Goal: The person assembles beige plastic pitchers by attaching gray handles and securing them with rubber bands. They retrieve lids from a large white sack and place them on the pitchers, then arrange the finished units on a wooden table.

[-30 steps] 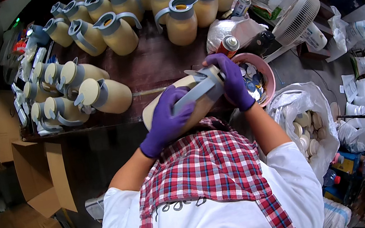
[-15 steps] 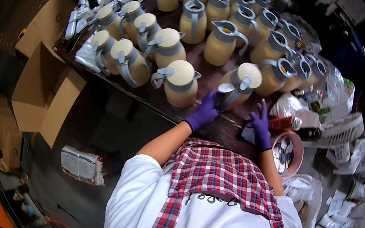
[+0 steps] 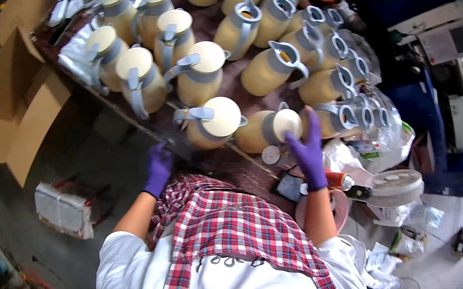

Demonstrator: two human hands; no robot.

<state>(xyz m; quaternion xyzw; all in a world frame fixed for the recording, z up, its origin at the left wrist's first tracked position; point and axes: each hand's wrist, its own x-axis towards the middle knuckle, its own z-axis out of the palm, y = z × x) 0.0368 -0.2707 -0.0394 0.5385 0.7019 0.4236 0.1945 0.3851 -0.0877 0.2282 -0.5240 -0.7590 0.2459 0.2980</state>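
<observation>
My right hand point(image 3: 310, 153), in a purple glove, has its fingers spread, the thumb at the cream lid of a beige jug point(image 3: 257, 131) with grey trim. That jug leans over to the right, lid end by my hand. Just below it shows a round white tag point(image 3: 271, 155). My left hand point(image 3: 158, 168), also purple-gloved, is off by the table's front edge, away from the jugs; its fingers look loosely stretched, a little blurred, with nothing seen in them. Nearest to it stands a lidded jug point(image 3: 214, 124) with a grey handle.
More lidded jugs point(image 3: 141, 80) stand at the left of the dark table point(image 3: 236, 171); several lidless ones point(image 3: 271, 69) fill the right. An open carton point(image 3: 9, 114) is at far left, a wrapped bundle point(image 3: 63, 209) on the floor. A pink bin point(image 3: 340, 209) and white fan point(image 3: 394, 186) are at right.
My left hand has let go of the round tag and drawn back left to the table edge. My right hand has risen to the jug's lid. The whole view has shifted.
</observation>
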